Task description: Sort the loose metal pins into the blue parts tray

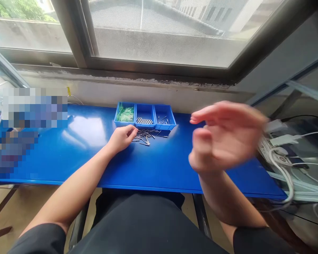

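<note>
My left hand (124,137) rests at the left edge of a loose pile of thin dark metal pins or bits (146,136) on the blue table. Its fingers are curled together, and whatever they may hold is hidden. Raised above the table on the right is my right hand (225,135), blurred by motion. Its fingers are stretched out with the thumb apart, and nothing shows between them. Behind the pile stand three joined blue bins: the left bin (125,124) holds green pieces, the middle bin (144,125) short silver tubes, the right bin (166,126) a few thin pins.
The blue table (153,173) runs along a wall under a window (159,42). At the right lie a power strip (277,153) and white cables (287,173). Pixelated blocks cover the table's left end. A metal frame stands at the right edge.
</note>
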Motion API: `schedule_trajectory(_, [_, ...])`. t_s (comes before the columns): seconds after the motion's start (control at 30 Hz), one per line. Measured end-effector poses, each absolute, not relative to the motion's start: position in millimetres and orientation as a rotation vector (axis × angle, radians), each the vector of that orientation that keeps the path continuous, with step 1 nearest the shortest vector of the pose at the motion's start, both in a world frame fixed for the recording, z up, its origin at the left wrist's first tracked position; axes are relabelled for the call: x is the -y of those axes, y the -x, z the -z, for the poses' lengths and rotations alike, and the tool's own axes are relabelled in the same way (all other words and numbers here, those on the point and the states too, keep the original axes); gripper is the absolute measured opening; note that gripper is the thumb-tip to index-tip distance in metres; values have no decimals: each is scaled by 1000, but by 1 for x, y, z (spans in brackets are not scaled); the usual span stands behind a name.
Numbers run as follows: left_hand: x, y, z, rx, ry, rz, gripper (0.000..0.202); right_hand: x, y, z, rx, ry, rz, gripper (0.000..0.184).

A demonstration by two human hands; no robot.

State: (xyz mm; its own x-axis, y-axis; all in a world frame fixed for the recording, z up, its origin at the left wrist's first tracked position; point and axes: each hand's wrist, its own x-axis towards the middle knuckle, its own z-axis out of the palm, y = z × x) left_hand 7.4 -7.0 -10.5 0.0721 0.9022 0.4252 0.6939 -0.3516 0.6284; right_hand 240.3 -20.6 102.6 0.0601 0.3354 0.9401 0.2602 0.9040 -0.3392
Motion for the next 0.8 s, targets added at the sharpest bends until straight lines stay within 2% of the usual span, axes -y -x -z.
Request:
schedule_trajectory(0.07, [7, -7, 11, -1598, -2092, -1147, 27, -9, -238, -74, 1643, 594, -43, 11])
schedule_trajectory(0.17, [6, -8, 12, -1590, -2097, -1133, 27, -41, -253, -42, 1953, 894, -346, 15])
schedule_trajectory(0.27, [6, -8, 12, -1585, -2098, -1137, 27, -54, -270, -32, 2347, 1148, -575, 15])
schedule_trajectory(0.37, [5, -7, 12, -1580, -2093, -1139, 26, -57, -276, -36, 2563, 1398, -536, 14])
schedule_trajectory(0.6, [5, -9, 15, -1585, -2091, -1105, 26, -60, -275, -30, 2670, 1629, -492, 25])
schedule_trajectory(0.8, [7, -10, 12, -1563, -2094, -1076, 26, -62, -271, -24, 2650, 1687, -548, 16])
